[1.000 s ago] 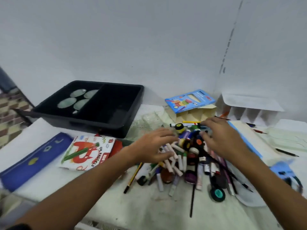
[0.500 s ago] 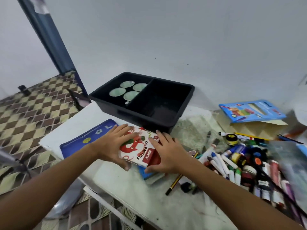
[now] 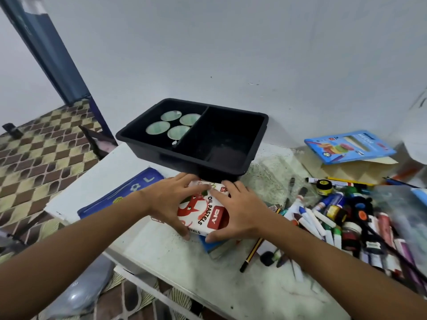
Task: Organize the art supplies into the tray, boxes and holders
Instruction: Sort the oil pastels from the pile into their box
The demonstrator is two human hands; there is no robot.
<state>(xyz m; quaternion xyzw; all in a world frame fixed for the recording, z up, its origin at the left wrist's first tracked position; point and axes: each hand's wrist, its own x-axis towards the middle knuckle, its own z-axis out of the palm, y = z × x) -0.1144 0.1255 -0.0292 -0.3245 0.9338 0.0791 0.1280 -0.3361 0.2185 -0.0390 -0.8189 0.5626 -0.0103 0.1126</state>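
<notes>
A white and red oil pastels box (image 3: 203,210) lies on the white table just in front of the black tray (image 3: 256,144). My left hand (image 3: 171,199) grips its left side, thumb under the near edge. My right hand (image 3: 240,209) grips its right side. The box sits partly on a blue item (image 3: 212,245). The tray has two compartments; the left one holds several pale round cups (image 3: 174,124), the right one is bare. A heap of markers, pastels, paint tubes and jars (image 3: 342,218) spreads over the table's right part.
A dark blue pencil pouch (image 3: 120,192) lies left of the box near the table's left edge. A blue coloured-pencil box (image 3: 349,145) rests on tan card at the back right. A yellow-black pencil (image 3: 250,255) lies near the front. Checkered floor shows beyond the left edge.
Both hands left the marker heap, moved left to the oil pastels box and now grip it from both sides. The view swung left.
</notes>
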